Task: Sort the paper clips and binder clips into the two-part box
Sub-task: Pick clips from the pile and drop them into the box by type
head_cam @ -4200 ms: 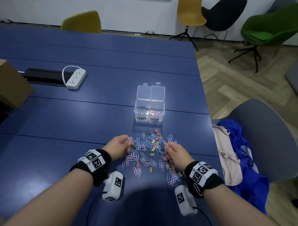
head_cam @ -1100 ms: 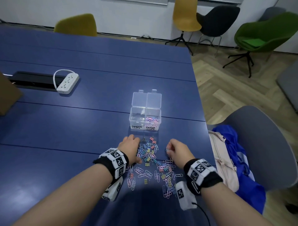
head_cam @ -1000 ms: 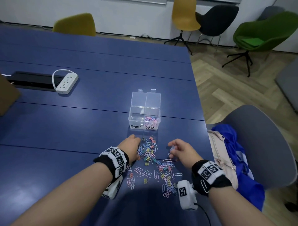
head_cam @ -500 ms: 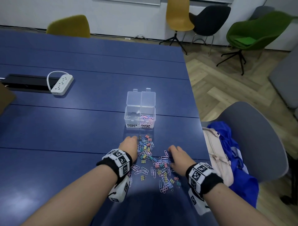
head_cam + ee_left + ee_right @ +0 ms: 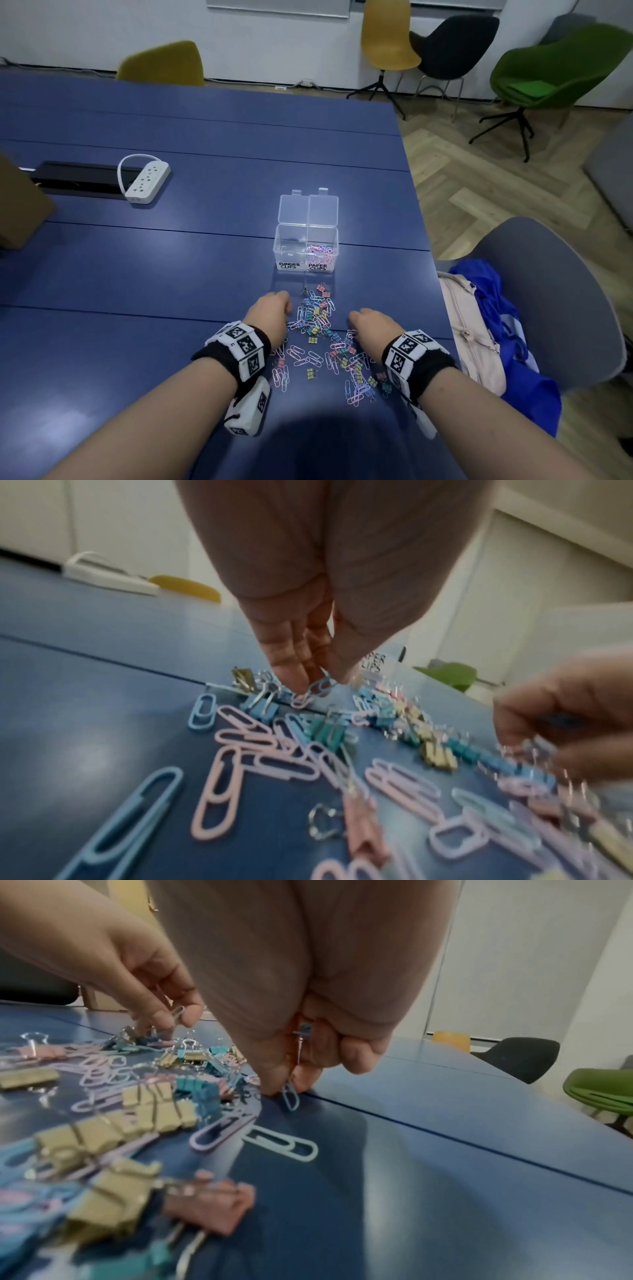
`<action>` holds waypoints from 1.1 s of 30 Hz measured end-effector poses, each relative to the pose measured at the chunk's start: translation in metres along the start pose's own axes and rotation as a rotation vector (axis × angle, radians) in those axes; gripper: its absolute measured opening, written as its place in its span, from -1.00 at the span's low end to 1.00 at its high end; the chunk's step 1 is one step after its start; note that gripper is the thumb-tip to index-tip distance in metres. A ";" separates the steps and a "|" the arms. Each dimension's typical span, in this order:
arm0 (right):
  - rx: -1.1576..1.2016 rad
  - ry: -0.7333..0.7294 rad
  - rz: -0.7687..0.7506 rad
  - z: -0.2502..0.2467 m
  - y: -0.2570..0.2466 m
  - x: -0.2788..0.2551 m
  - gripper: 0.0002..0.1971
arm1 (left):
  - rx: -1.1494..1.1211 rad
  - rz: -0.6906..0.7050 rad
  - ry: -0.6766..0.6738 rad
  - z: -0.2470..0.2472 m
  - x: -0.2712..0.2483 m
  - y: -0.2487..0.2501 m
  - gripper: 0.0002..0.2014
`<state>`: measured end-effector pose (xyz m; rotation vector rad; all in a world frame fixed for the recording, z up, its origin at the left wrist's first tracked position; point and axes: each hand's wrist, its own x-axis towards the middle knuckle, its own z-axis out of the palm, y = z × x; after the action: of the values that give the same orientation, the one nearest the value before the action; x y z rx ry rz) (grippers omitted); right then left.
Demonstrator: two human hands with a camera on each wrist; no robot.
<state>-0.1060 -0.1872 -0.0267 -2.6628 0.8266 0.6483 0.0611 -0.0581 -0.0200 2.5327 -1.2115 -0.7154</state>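
Head view: two-part box at 12 o'clock from the mixed clips on the bench, lids open for dropping. Left hand pinching paper clips; right hand pinching a blue paper clip, likely collecting several before carrying.

The right hand pinches a blue paper clip whose tip touches the counter. Far left, the left hand pinches another paper clip.
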 end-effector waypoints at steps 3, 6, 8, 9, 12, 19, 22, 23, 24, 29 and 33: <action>0.068 0.011 0.044 0.000 -0.001 0.004 -0.76 | -0.212 -0.070 0.061 -0.009 -0.001 -0.008 -0.78; 0.102 -0.026 0.080 -0.003 -0.002 0.005 -0.76 | -0.418 -0.132 0.037 -0.015 0.001 -0.016 -0.74; 0.125 -0.025 0.088 -0.004 -0.003 0.004 -0.76 | -0.563 -0.208 0.033 -0.017 0.004 -0.018 -0.74; 0.139 -0.016 0.084 -0.005 -0.004 0.003 -0.75 | -0.602 -0.240 0.046 -0.018 0.005 -0.018 -0.74; 0.120 -0.021 0.046 -0.004 -0.006 0.001 -0.68 | -0.672 -0.313 0.057 -0.019 0.008 -0.011 -0.72; 0.138 -0.034 0.028 -0.011 -0.009 0.005 -0.66 | -0.273 -0.215 -0.099 -0.017 0.014 0.021 -0.86; 0.360 0.027 0.086 -0.011 -0.003 0.011 -0.85 | 0.004 -0.172 -0.092 -0.010 0.015 0.029 -0.82; 0.458 0.051 0.108 -0.011 0.000 0.011 -0.86 | 0.068 -0.169 -0.104 -0.006 0.016 0.031 -0.79; 0.550 0.072 0.128 -0.011 0.002 0.010 -0.85 | 0.119 -0.160 -0.115 -0.004 0.018 0.032 -0.77; 0.912 0.091 0.200 -0.004 0.012 0.001 -0.77 | 0.129 -0.201 -0.105 0.005 0.021 0.043 -0.80; 1.266 0.121 0.223 0.003 0.018 -0.005 -0.78 | 0.100 -0.219 -0.103 0.013 0.023 0.050 -0.92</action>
<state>-0.1216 -0.1979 -0.0292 -1.4671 1.0695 -0.0627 0.0339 -0.1072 -0.0177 2.7727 -1.0340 -0.8644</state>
